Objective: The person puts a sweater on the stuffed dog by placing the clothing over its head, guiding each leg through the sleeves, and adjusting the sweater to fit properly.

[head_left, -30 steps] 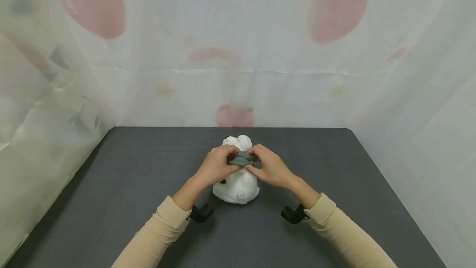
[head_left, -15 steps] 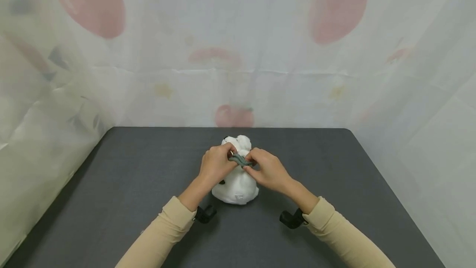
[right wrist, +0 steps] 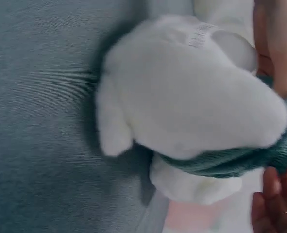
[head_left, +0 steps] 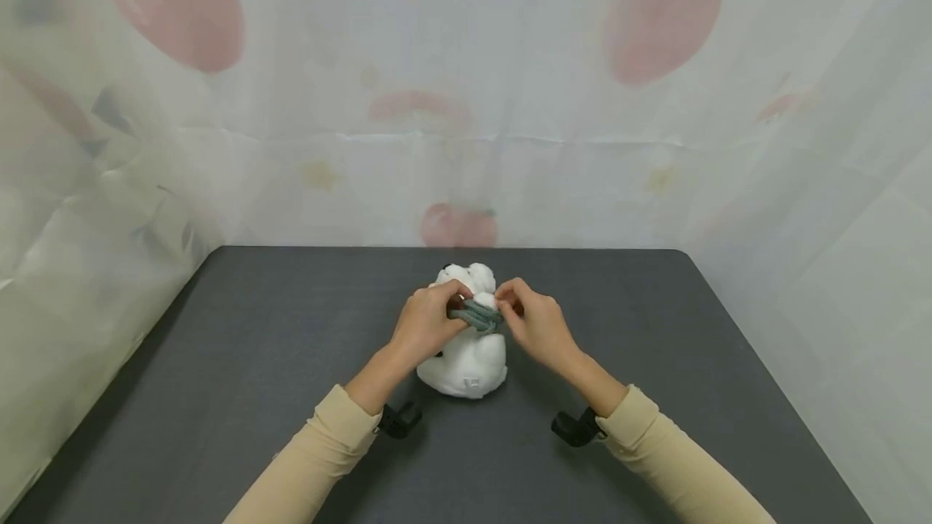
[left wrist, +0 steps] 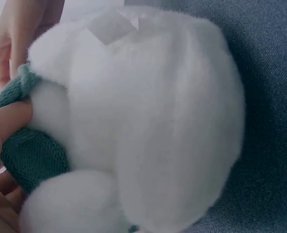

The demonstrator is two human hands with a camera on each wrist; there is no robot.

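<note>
A white plush toy (head_left: pixel 468 354) sits upright in the middle of a dark grey table (head_left: pixel 255 362), its back toward me. A grey-green knitted scarf (head_left: pixel 476 315) is wound round its neck. My left hand (head_left: pixel 429 319) pinches the scarf on the toy's left side. My right hand (head_left: pixel 530 318) pinches the scarf's other end on the right. In the left wrist view the plush toy (left wrist: pixel 143 121) fills the frame, with the scarf (left wrist: pixel 29 155) under my thumb. The right wrist view shows the plush toy (right wrist: pixel 182 107) with the scarf (right wrist: pixel 230 162) stretched beneath it.
A translucent curtain (head_left: pixel 466 87) printed with pink fruit shapes closes in the table at the back and both sides. The table's far edge (head_left: pixel 451 248) lies just behind the toy. Bare table surface spreads to the left and right of the toy.
My hands came closer together over the scarf, then my right hand drew a little to the right and up. The scarf has bunched at the back of the neck. The toy has stayed put.
</note>
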